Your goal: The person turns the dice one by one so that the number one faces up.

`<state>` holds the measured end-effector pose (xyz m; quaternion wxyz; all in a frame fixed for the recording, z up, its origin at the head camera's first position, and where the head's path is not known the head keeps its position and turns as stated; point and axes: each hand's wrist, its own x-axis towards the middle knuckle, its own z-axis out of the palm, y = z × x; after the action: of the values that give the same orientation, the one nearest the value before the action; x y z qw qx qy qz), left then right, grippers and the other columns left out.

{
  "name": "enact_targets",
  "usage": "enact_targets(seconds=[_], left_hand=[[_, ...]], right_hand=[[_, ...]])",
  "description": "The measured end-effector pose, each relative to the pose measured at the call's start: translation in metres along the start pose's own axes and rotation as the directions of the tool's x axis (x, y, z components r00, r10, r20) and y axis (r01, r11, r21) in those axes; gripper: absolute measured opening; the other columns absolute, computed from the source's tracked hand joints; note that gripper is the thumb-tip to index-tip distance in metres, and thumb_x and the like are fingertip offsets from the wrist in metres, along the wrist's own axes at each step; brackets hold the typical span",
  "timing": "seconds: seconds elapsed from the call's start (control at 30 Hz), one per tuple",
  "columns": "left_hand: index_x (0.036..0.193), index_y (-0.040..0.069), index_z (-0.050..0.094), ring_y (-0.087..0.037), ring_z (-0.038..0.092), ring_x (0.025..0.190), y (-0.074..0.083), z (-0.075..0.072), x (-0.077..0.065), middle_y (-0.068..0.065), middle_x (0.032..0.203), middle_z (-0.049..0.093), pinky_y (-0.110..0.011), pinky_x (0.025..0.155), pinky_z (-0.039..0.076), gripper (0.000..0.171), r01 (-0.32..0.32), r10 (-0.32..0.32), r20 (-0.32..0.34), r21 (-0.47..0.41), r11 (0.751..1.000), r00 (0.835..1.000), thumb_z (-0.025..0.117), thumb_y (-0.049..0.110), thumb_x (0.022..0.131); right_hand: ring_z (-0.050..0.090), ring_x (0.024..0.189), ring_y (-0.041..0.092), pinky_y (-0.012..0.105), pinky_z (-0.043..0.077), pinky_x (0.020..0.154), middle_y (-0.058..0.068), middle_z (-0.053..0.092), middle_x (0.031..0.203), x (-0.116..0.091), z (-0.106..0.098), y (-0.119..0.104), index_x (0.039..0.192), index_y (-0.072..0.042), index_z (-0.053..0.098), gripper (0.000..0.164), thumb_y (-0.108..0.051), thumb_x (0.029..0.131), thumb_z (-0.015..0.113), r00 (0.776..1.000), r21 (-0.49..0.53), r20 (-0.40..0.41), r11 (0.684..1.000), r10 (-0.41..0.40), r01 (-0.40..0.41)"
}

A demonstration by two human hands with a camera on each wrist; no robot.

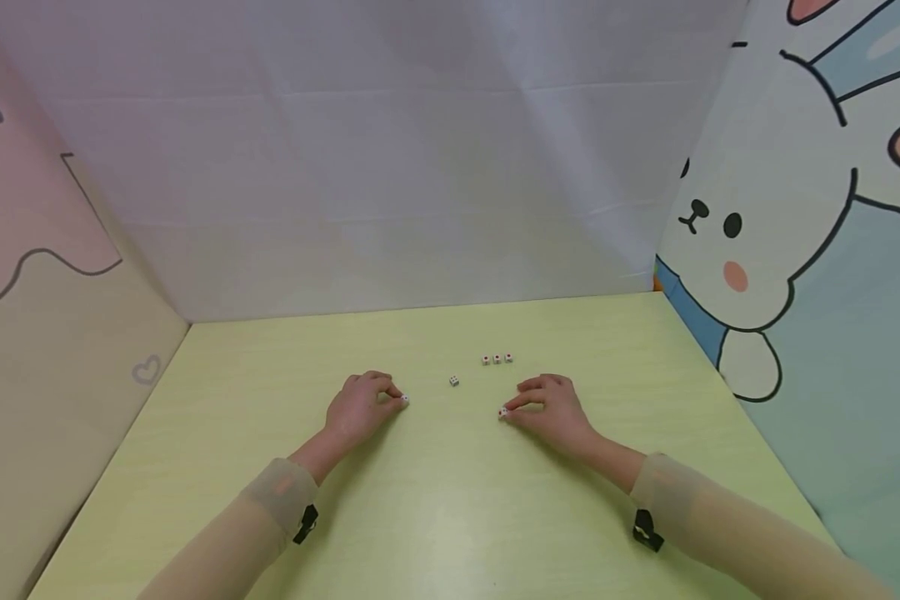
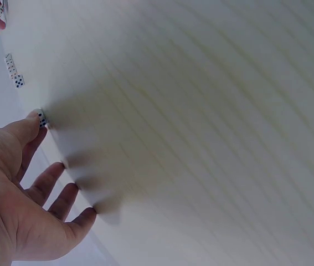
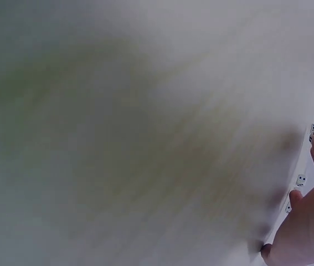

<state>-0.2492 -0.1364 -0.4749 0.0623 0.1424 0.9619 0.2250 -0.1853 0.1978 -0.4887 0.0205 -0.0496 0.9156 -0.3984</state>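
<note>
My left hand (image 1: 360,407) pinches a small white die (image 2: 41,118) between thumb and forefinger, low over the table left of centre. In the left wrist view its other fingers spread apart, their tips close to the tabletop. Across from it, my right hand (image 1: 553,410) pinches another white die (image 1: 503,412) with a red pip showing. Between the two hands, slightly farther back, a loose die (image 1: 453,381) with dark pips lies on the table. Behind the right hand's fingertips, three dice (image 1: 497,359) stand in a short row, each with a red pip on top.
The pale yellow tabletop (image 1: 435,500) runs back to a white cloth backdrop (image 1: 420,167). A side panel with a cartoon rabbit (image 1: 757,242) rises at the right, and a pink and cream panel (image 1: 45,350) at the left. Dark straps (image 1: 647,531) hang under both sleeves.
</note>
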Motion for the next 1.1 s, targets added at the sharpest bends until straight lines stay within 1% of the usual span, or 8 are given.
enact_targets(seconds=[0.2,0.47,0.63,0.87,1.1], left_hand=[[0.099,0.021,0.078,-0.042,0.051,0.129,0.001,-0.001,0.0,-0.011,0.142,0.06,-0.055,0.097,0.049,0.017,0.005,-0.005,0.001,0.005,1.0,1.0,0.074,0.036,0.096],[0.1,0.02,0.078,-0.042,0.05,0.13,0.003,-0.002,0.0,-0.012,0.142,0.059,-0.056,0.098,0.048,0.017,0.01,-0.01,0.007,0.008,1.0,1.0,0.073,0.036,0.096],[0.101,0.02,0.078,-0.042,0.05,0.131,0.004,-0.003,0.0,-0.011,0.143,0.059,-0.055,0.099,0.048,0.018,0.017,-0.017,0.011,0.003,1.0,1.0,0.073,0.037,0.096],[0.101,0.019,0.078,-0.042,0.049,0.131,0.005,-0.002,0.0,-0.012,0.143,0.059,-0.056,0.1,0.048,0.019,0.015,-0.015,0.013,0.01,1.0,1.0,0.073,0.037,0.097],[0.101,0.019,0.078,-0.042,0.05,0.131,0.005,-0.004,-0.002,-0.012,0.142,0.059,-0.055,0.099,0.049,0.018,0.016,-0.017,0.016,0.009,1.0,1.0,0.073,0.035,0.097]], right_hand=[[0.031,0.137,0.039,0.057,0.029,0.111,0.008,0.062,0.131,0.0,0.002,0.006,0.093,-0.027,0.083,0.006,-0.028,0.087,0.084,0.999,-0.04,-0.015,0.999,-0.034,0.033],[0.032,0.135,0.039,0.058,0.031,0.109,0.01,0.061,0.132,-0.002,0.001,0.007,0.093,-0.025,0.083,0.006,-0.027,0.088,0.084,0.998,-0.046,-0.017,0.997,-0.057,0.056],[0.033,0.135,0.038,0.057,0.033,0.108,0.009,0.061,0.132,-0.003,0.0,0.011,0.093,-0.026,0.083,0.007,-0.029,0.088,0.084,0.997,-0.067,-0.028,0.995,-0.076,0.074],[0.037,0.132,0.04,0.057,0.036,0.107,0.009,0.062,0.13,-0.004,-0.001,0.014,0.092,-0.023,0.083,0.008,-0.03,0.087,0.084,0.992,-0.12,-0.051,0.986,-0.119,0.112],[0.037,0.133,0.041,0.059,0.035,0.106,0.01,0.062,0.13,-0.006,-0.001,0.014,0.093,-0.023,0.083,0.009,-0.029,0.087,0.084,0.989,-0.122,-0.053,0.984,-0.136,0.129]])
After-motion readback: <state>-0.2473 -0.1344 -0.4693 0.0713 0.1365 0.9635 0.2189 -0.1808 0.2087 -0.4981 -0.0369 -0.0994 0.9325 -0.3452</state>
